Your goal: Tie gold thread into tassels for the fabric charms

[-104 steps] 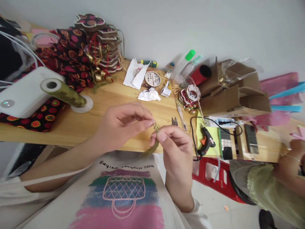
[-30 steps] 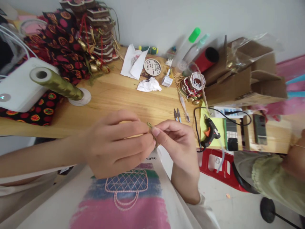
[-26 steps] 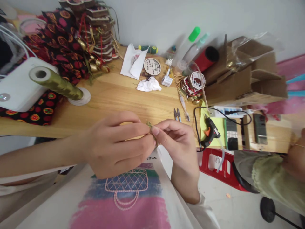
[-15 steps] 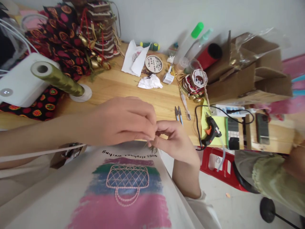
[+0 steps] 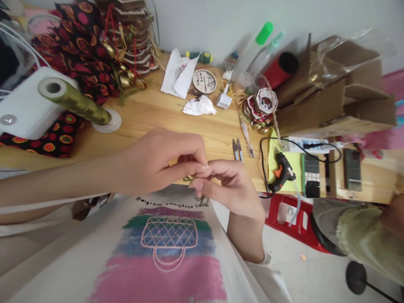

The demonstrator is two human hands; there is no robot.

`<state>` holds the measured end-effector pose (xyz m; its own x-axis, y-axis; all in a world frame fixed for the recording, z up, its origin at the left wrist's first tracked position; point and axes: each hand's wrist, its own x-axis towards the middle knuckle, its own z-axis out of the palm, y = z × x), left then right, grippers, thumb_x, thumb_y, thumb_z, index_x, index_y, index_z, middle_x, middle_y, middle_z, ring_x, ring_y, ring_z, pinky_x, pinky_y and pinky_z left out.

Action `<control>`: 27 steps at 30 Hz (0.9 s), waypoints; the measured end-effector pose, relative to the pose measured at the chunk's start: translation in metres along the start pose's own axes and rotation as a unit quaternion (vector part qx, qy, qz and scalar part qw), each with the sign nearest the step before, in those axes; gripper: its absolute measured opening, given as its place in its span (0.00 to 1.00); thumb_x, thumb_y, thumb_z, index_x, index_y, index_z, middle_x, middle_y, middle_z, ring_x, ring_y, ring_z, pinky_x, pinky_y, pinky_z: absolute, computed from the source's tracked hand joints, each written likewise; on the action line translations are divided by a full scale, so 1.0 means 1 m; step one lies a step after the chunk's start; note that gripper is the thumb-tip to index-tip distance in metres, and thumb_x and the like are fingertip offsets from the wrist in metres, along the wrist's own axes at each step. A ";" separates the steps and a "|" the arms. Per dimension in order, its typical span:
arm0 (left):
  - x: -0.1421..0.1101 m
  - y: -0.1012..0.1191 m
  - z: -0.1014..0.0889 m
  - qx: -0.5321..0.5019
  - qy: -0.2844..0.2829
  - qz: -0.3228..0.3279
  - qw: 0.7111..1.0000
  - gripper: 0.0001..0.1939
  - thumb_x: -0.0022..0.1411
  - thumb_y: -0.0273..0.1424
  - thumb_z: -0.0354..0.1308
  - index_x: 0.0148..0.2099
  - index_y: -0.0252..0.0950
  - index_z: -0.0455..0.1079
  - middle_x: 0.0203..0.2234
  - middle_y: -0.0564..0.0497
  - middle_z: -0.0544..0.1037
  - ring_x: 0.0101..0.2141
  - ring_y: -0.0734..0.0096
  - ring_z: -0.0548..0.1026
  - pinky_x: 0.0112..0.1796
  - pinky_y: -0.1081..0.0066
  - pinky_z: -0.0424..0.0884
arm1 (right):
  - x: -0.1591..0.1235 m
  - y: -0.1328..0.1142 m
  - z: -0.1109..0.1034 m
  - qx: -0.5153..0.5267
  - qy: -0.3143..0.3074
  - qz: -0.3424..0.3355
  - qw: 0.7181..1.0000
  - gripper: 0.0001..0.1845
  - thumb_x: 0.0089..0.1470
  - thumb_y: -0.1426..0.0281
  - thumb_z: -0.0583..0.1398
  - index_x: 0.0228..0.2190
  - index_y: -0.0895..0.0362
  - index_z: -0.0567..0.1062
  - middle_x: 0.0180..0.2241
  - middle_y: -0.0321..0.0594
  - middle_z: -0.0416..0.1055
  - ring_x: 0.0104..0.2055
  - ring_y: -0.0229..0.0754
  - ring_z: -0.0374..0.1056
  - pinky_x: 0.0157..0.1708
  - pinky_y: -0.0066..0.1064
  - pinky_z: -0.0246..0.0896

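Left hand [image 5: 170, 162] and right hand [image 5: 232, 187] pinch an olive-green thread tassel [image 5: 203, 200]. Inverted black lettering [image 5: 177, 205] on the white cloth garment [image 5: 66, 261] reads "elephant writing".

Left forearm [image 5: 78, 179]: near level, extended from the left; left hand [image 5: 167, 160]: back upward, thumb and index finger pinched; right forearm [image 5: 246, 235]: angled upward; right hand [image 5: 232, 187]: fingers curled, thumb extended; fingertips of both hands meet.

Left hand [image 5: 168, 160] and right hand [image 5: 232, 183] pinch an olive-green tassel [image 5: 203, 199].
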<state>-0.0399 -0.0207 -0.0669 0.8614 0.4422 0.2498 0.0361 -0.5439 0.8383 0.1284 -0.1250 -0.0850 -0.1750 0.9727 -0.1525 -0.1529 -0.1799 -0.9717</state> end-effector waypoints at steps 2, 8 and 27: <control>-0.001 -0.001 0.002 -0.019 0.006 -0.014 1.000 0.06 0.63 0.29 0.57 0.31 0.40 0.69 0.20 0.57 0.76 0.20 0.75 0.71 0.22 0.75 0.62 | -0.001 0.000 0.000 -0.004 0.001 -0.009 1.000 0.06 0.53 0.68 0.67 0.27 0.57 0.78 0.20 0.32 0.74 0.21 0.30 0.64 0.22 0.23 0.61; -0.002 0.000 0.006 -0.154 0.003 -0.099 0.983 0.06 0.61 0.28 0.59 0.30 0.38 0.70 0.21 0.56 0.76 0.21 0.76 0.73 0.21 0.79 0.66 | -0.003 -0.004 0.002 -0.052 0.001 -0.063 0.997 0.04 0.54 0.72 0.66 0.27 0.57 0.79 0.22 0.33 0.75 0.22 0.31 0.66 0.23 0.23 0.64; -0.006 0.002 0.013 -0.286 0.025 -0.177 0.941 0.08 0.61 0.25 0.59 0.30 0.37 0.67 0.16 0.57 0.75 0.16 0.77 0.73 0.17 0.81 0.68 | -0.013 -0.002 0.011 -0.277 0.129 -0.271 0.913 0.05 0.58 0.73 0.64 0.36 0.51 0.78 0.30 0.35 0.79 0.30 0.39 0.74 0.31 0.32 0.70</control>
<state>-0.0382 -0.0338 -0.0730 0.8216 0.5638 -0.0842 0.0260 0.1104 0.9935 0.1201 -0.1388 -0.0791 0.0254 0.9120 0.4094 0.3781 0.3703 -0.8485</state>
